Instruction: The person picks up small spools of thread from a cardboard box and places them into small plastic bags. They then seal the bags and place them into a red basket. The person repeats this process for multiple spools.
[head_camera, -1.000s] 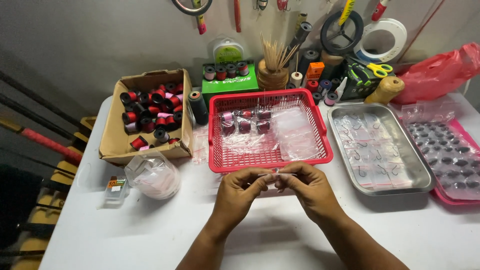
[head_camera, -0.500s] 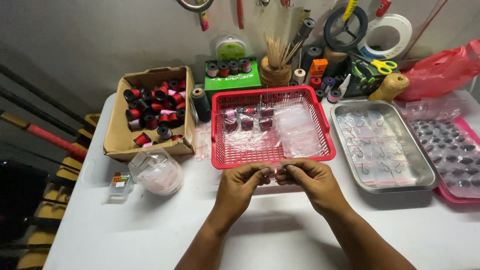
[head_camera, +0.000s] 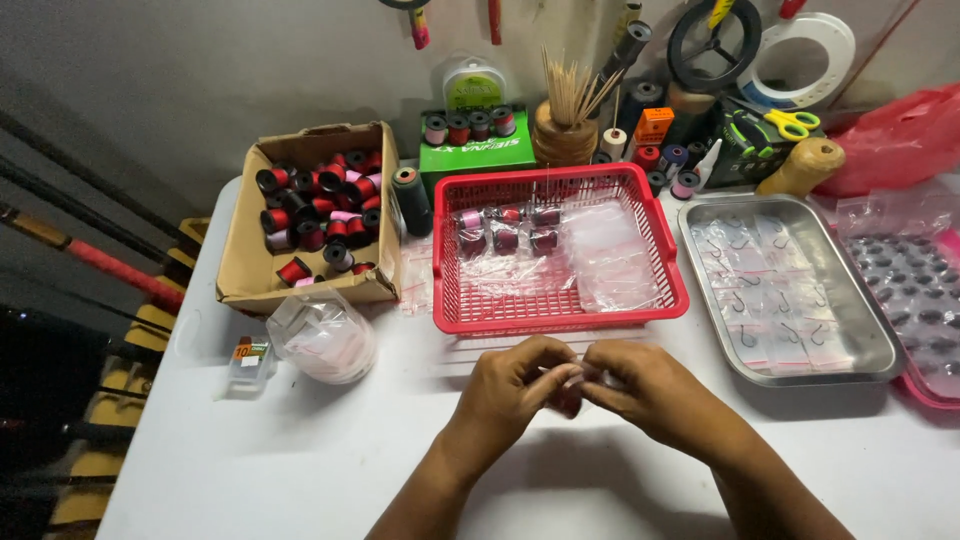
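Note:
My left hand (head_camera: 515, 385) and my right hand (head_camera: 640, 385) meet over the white table (head_camera: 250, 460), just in front of the red plastic basket (head_camera: 665, 300). Together they pinch a small clear plastic bag (head_camera: 572, 378) with something dark red inside; the fingers hide most of it. The basket holds several bagged thread spools (head_camera: 505, 230) and loose clear bags (head_camera: 615, 255). A cardboard box (head_camera: 245, 270) at the left is full of red, black and pink thread spools (head_camera: 320, 205).
A metal tray (head_camera: 880, 355) with bagged fish hooks lies at the right, a pink tray (head_camera: 925, 385) of dark pieces beyond it. A clear bag bundle (head_camera: 322, 338) and small box (head_camera: 250, 357) sit left. Spools, scissors (head_camera: 785, 120), twine and sticks line the wall.
Both hands have stayed together in front of the basket, working the small bag with slight finger shifts. The camera view has drifted a little.

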